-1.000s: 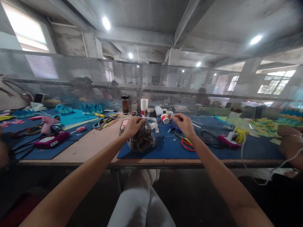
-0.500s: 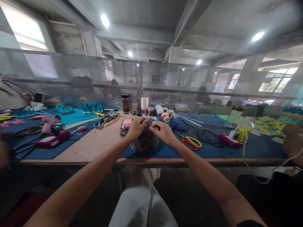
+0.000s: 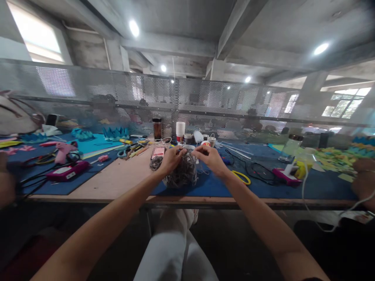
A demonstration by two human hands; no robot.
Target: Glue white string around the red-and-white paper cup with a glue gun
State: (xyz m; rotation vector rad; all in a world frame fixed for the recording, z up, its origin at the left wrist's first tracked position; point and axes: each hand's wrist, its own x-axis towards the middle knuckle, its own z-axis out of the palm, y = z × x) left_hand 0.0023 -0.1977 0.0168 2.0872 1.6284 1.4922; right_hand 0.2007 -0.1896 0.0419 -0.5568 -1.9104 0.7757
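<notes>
A grey, tangled ball of yarn-like strands [image 3: 182, 174] sits on the blue mat [image 3: 263, 185] at the table's front edge. My left hand [image 3: 170, 159] rests on its top left, fingers curled and pinched onto the strands. My right hand [image 3: 210, 159] hovers just right of the ball's top, fingertips pinched together on a thin strand that is too fine to see clearly. The two hands' fingertips nearly meet above the ball.
Yellow-handled scissors [image 3: 241, 177] lie right of my right hand. Behind the ball stand a stack of paper cups [image 3: 180, 130], a dark jar [image 3: 157, 128] and small cups. A magenta glue gun [image 3: 66, 171] lies left, another [image 3: 283, 174] right. Other people's arms show at both table ends. A perforated metal screen [image 3: 117, 97] backs the table.
My right hand came in from the right of the mat to the ball's top, then lifted slightly to its upper right in a pinch. My left hand stayed on the ball.
</notes>
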